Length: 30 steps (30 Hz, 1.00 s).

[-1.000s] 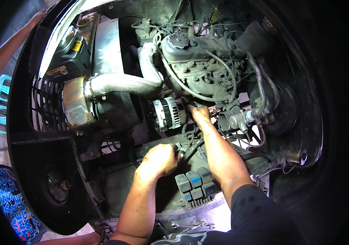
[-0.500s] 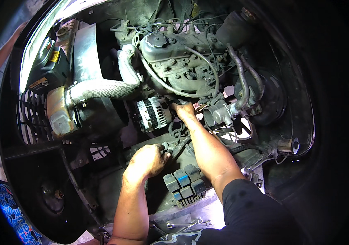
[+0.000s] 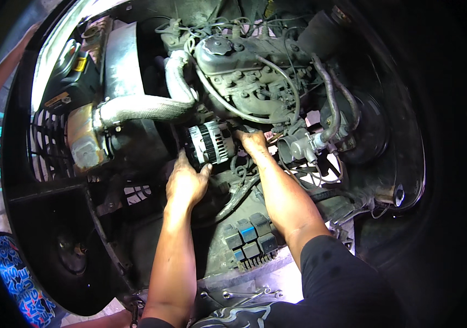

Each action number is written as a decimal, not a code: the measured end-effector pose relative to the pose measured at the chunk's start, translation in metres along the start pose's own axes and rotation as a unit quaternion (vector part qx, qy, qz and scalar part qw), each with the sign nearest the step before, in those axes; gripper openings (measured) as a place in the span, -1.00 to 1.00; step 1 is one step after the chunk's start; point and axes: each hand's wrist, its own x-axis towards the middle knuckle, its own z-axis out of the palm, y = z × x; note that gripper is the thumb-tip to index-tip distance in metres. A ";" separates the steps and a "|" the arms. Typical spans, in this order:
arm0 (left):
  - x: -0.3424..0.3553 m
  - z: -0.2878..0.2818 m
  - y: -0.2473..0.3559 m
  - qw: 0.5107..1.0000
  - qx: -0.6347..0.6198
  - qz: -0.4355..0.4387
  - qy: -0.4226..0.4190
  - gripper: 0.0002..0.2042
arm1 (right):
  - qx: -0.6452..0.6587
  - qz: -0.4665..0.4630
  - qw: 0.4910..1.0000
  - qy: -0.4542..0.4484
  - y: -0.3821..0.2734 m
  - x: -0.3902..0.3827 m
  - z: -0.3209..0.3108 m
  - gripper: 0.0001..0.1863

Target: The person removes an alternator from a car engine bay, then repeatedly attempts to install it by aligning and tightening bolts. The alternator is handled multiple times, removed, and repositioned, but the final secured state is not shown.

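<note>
The alternator (image 3: 210, 143), silver with dark slots, sits low beside the engine (image 3: 250, 82). My left hand (image 3: 186, 183) grips its near left end, thumb on the underside and fingers up along the side. At the opposite end, my right hand (image 3: 253, 143) is closed against the alternator's back; its fingertips are partly hidden in shadow. Just below the alternator, a dark wiring loom (image 3: 239, 194) runs between my forearms.
A thick silver-wrapped hose (image 3: 146, 107) arches from the radiator (image 3: 87, 136) to the engine. A relay block (image 3: 251, 240) sits between my arms. Several wrenches (image 3: 244, 295) lie on the front ledge. Thin hoses (image 3: 329, 109) and a metal housing (image 3: 305, 148) stand to the right.
My left hand has moved up from the wiring onto the alternator's left end. My right hand stays at the other end. The whole view has shifted slightly.
</note>
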 end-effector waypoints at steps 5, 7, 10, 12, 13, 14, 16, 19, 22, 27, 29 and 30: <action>0.049 0.041 -0.004 0.992 -0.033 -0.116 -0.047 0.08 | 0.027 -0.018 0.999 -0.015 0.005 0.000 0.002 -0.58; 0.059 0.051 -0.012 0.988 -0.125 -0.094 -0.004 -0.03 | 0.062 -0.039 0.997 -0.009 0.008 0.003 0.004 -0.59; 0.063 0.058 -0.030 0.991 -0.125 -0.056 0.001 -0.21 | 0.036 0.026 0.997 -0.058 0.011 0.006 0.000 -0.62; 0.065 0.062 -0.036 0.989 -0.135 -0.051 0.014 -0.17 | 0.033 0.090 0.993 -0.066 0.008 0.005 -0.003 -0.61; 0.065 0.063 -0.037 0.989 -0.138 -0.047 0.019 -0.14 | 0.069 0.106 0.989 -0.075 0.006 0.002 -0.003 -0.59; 0.065 0.063 -0.037 0.989 -0.142 -0.043 0.025 -0.12 | 0.103 0.122 0.984 -0.084 0.004 -0.001 -0.004 -0.57; 0.064 0.063 -0.036 0.992 -0.119 -0.042 0.029 -0.15 | 0.150 0.142 0.974 -0.089 0.001 -0.010 -0.004 -0.54; 0.061 0.059 -0.034 0.995 -0.090 -0.051 0.015 -0.22 | 0.181 0.150 0.969 -0.081 0.000 -0.021 -0.004 -0.49; 0.060 0.056 -0.033 0.994 -0.088 -0.067 0.009 -0.29 | 0.183 0.148 0.968 -0.090 0.003 -0.020 -0.004 -0.45; 0.062 0.061 -0.036 0.995 -0.083 -0.051 0.031 -0.28 | 0.173 0.164 0.968 -0.080 0.009 -0.012 -0.002 -0.43; 0.064 0.062 -0.037 0.994 -0.086 -0.051 0.033 -0.27 | 0.177 0.157 0.968 -0.084 0.009 -0.012 -0.003 -0.42; 0.065 0.062 -0.038 0.994 -0.090 -0.049 0.032 -0.24 | 0.181 0.153 0.967 -0.092 0.009 -0.013 -0.003 -0.42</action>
